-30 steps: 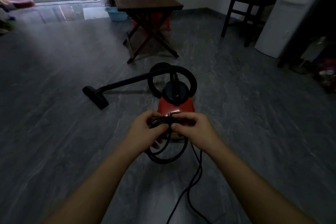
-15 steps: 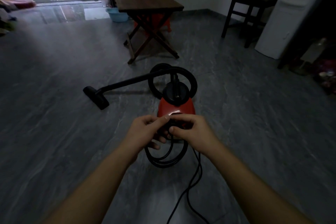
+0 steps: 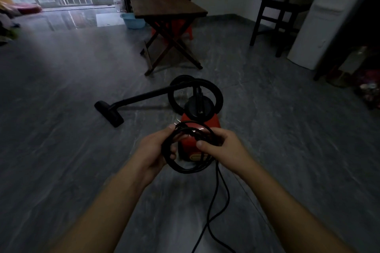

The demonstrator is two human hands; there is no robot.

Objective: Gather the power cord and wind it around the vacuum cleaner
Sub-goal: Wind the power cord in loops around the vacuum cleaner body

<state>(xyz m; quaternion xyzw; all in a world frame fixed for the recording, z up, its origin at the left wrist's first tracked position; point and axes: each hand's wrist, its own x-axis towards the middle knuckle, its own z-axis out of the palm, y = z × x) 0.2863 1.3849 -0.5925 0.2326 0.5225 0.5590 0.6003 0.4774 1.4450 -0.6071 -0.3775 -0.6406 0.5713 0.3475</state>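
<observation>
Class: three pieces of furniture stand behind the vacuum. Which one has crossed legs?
The wooden folding table, directly behind the vacuum cleaner. The dark chair has straight legs; the red stool stands under it.

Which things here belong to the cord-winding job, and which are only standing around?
Belong to the job:
- power cord, coiled and held between both hands
- left hand
- right hand
- red vacuum cleaner, with its hose and floor nozzle

Only standing around:
- folding wooden table
- dark chair
- blue basin
</observation>
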